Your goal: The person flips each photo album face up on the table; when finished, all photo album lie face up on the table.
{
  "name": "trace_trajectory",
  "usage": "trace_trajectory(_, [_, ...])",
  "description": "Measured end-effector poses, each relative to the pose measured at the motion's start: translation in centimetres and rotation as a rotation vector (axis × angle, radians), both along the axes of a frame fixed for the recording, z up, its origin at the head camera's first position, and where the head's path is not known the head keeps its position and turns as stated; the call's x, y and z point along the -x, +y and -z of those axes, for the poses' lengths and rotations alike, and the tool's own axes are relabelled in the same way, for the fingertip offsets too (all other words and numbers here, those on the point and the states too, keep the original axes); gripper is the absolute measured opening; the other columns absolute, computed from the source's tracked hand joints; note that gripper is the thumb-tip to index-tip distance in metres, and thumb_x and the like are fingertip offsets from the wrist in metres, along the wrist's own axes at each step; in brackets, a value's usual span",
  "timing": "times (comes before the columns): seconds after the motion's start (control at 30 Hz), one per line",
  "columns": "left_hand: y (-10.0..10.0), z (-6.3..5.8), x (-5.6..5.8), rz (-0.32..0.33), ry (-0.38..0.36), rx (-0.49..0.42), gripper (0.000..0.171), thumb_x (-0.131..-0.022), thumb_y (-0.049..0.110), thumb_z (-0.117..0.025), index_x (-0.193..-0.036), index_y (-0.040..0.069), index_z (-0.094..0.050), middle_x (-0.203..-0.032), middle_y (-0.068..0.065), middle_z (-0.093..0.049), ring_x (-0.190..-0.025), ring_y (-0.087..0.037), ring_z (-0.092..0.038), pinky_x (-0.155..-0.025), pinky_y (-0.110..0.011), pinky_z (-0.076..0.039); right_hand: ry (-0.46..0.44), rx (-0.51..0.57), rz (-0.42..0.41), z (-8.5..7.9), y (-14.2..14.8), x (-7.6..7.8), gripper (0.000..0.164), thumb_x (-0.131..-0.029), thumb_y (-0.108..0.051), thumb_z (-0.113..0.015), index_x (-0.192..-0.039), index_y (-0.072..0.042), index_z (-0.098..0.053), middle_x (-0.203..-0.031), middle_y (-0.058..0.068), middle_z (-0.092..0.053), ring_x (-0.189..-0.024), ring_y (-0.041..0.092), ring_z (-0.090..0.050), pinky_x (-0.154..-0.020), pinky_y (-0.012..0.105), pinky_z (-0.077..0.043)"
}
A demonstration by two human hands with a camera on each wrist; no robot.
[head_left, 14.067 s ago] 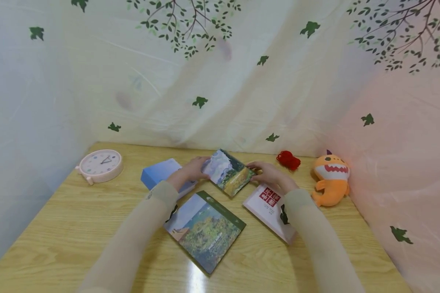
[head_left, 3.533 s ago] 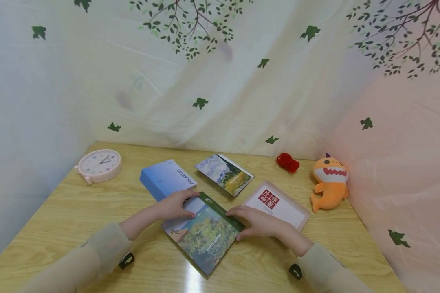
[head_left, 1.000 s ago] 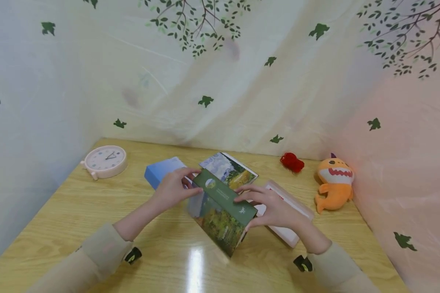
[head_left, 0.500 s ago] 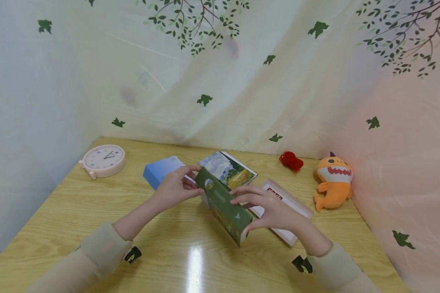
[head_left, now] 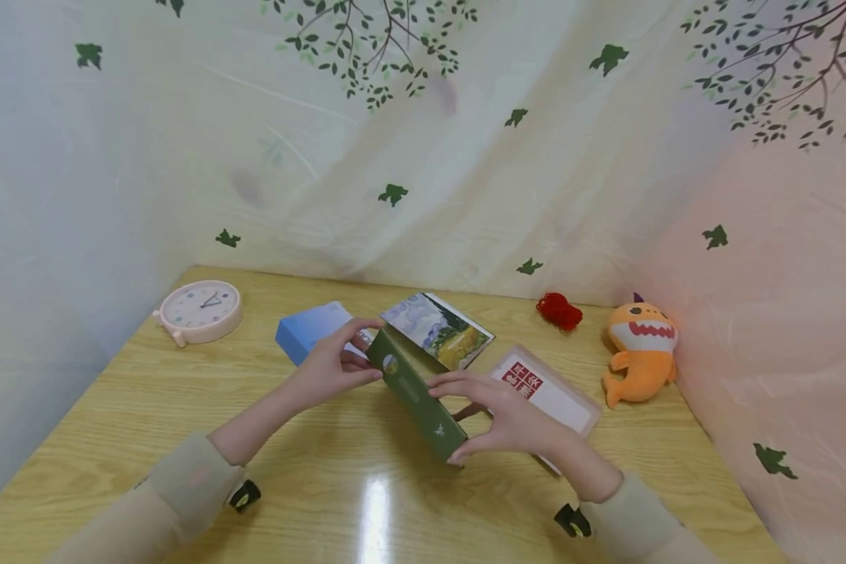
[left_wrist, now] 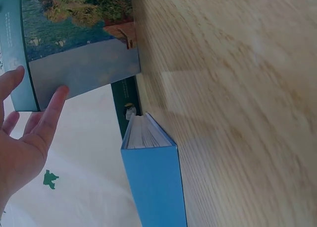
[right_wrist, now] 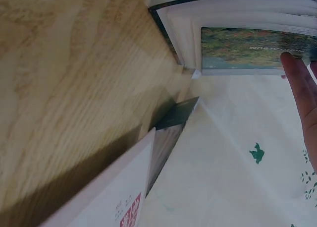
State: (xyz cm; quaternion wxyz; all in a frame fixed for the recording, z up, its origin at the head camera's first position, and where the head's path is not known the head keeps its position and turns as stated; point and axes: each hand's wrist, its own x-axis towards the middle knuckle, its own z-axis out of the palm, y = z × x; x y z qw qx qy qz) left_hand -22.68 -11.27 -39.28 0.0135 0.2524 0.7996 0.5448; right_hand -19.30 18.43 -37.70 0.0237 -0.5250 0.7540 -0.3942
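A thick photo album stands on edge over the table, its green spine turned up toward the head camera. My left hand pinches the spine's far left end between thumb and fingers. At the near right end my right hand grips it with thumb and fingers spread across the spine. The left wrist view shows its painted garden cover, and the right wrist view its pale page edges. Behind my left hand lies a blue album with white pages. A second painted album lies just beyond the held one.
Under my right hand lies a pale pink album with red square lettering. A pink alarm clock is at the left back. Red yarn and an orange shark plush lie at the right back, near the curtain.
The album, flat on the table earlier, has been lifted and tilted up until its spine faces the head camera. Over the last half second it has shifted slightly left with both hands.
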Motion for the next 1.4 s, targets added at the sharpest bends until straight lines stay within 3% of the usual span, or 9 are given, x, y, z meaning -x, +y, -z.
trace_trajectory(0.3, [-1.1, 0.9, -0.1, 0.019, 0.012, 0.029, 0.056, -0.081, 0.006, -0.074, -0.130, 0.013, -0.049, -0.091, -0.014, -0.054, -0.076, -0.022, -0.069, -0.068, -0.025, -0.057, -0.103, -0.039, 0.033, 1.2, -0.9, -0.8, 0.080, -0.074, -0.025, -0.081, -0.141, -0.014, -0.041, -0.140, 0.008, -0.048, -0.123, 0.025, -0.050, -0.075, 0.033, -0.057])
trace_trajectory(0.53, [-1.8, 1.5, -0.4, 0.023, 0.019, 0.057, 0.046, -0.081, 0.009, -0.074, -0.123, 0.008, -0.052, -0.089, -0.014, -0.057, -0.074, -0.016, -0.067, -0.065, -0.025, -0.056, 0.039, -0.124, 0.035, 2.0, -1.5, -1.1, 0.073, -0.075, -0.037, -0.079, -0.136, -0.017, -0.046, -0.142, 0.004, -0.046, -0.124, 0.021, -0.050, -0.080, 0.026, -0.055])
trace_trajectory(0.73, [-2.3, 2.4, -0.9, 0.000, -0.023, 0.107, 0.035, -0.085, 0.017, -0.071, -0.115, 0.012, -0.054, -0.100, -0.013, -0.059, -0.077, -0.014, -0.064, -0.065, -0.025, -0.054, 0.209, -0.233, 0.059, 2.8, -1.4, -0.8, 0.070, -0.075, -0.053, -0.072, -0.134, -0.022, -0.050, -0.142, 0.000, -0.047, -0.129, 0.018, -0.046, -0.096, 0.035, -0.047])
trace_trajectory(1.07, [-2.7, 3.5, -1.3, 0.041, -0.086, 0.102, 0.032, -0.083, 0.018, -0.073, -0.108, 0.003, -0.059, -0.106, -0.015, -0.061, -0.083, -0.017, -0.065, -0.069, -0.024, -0.055, 0.358, -0.282, 0.023, 4.0, -1.5, -0.6, 0.066, -0.076, -0.054, -0.071, -0.130, -0.020, -0.054, -0.136, 0.001, -0.052, -0.123, 0.017, -0.051, -0.100, 0.032, -0.044])
trace_trajectory(1.23, [-2.7, 4.2, -1.8, 0.094, -0.131, 0.175, 0.028, -0.083, 0.019, -0.073, -0.105, 0.004, -0.064, -0.094, -0.007, -0.062, -0.081, -0.013, -0.064, -0.068, -0.022, -0.053, 0.374, -0.315, 0.043, 4.2, -1.7, -0.7, 0.059, -0.078, -0.052, -0.071, -0.125, -0.019, -0.058, -0.133, 0.000, -0.055, -0.120, 0.013, -0.053, -0.099, 0.028, -0.044])
trace_trajectory(1.4, [-2.3, 4.9, -2.4, 0.141, -0.080, 0.245, 0.025, -0.081, 0.016, -0.074, -0.102, 0.004, -0.067, -0.086, -0.001, -0.063, -0.076, -0.006, -0.061, -0.068, -0.021, -0.053, 0.336, -0.382, 0.037, 4.6, -1.5, -0.6, 0.061, -0.078, -0.056, -0.069, -0.127, -0.022, -0.057, -0.134, -0.001, -0.053, -0.120, 0.013, -0.053, -0.098, 0.028, -0.045])
